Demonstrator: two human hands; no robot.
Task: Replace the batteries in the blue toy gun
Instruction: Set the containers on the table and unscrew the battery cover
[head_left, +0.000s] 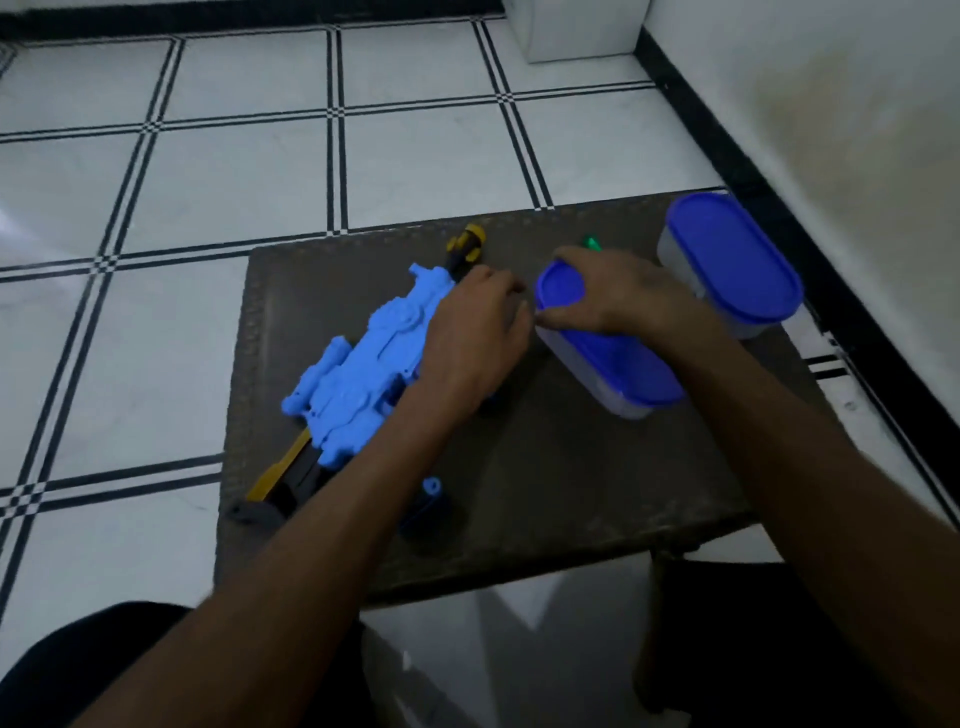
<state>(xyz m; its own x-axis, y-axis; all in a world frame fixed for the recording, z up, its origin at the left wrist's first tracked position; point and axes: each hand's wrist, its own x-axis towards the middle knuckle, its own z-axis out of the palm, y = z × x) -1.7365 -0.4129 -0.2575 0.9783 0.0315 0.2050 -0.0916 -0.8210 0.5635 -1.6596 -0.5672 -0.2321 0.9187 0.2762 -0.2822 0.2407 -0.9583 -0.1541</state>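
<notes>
The blue toy gun (358, 369) lies diagonally on a dark low table (545, 483), its yellow and black stock toward me and its yellow and black muzzle (467, 244) pointing away. My left hand (470, 338) rests palm down on the gun's right side, fingers curled. My right hand (618, 291) grips the far end of a clear oval container with a blue lid (613, 364), fingers on the lid's rim. A small blue part (431, 488) lies on the table near my left forearm.
A second, larger clear container with a blue lid (732, 265) stands at the table's back right corner. A small green object (591, 242) peeks out behind my right hand. White tiled floor surrounds the table; a wall runs along the right.
</notes>
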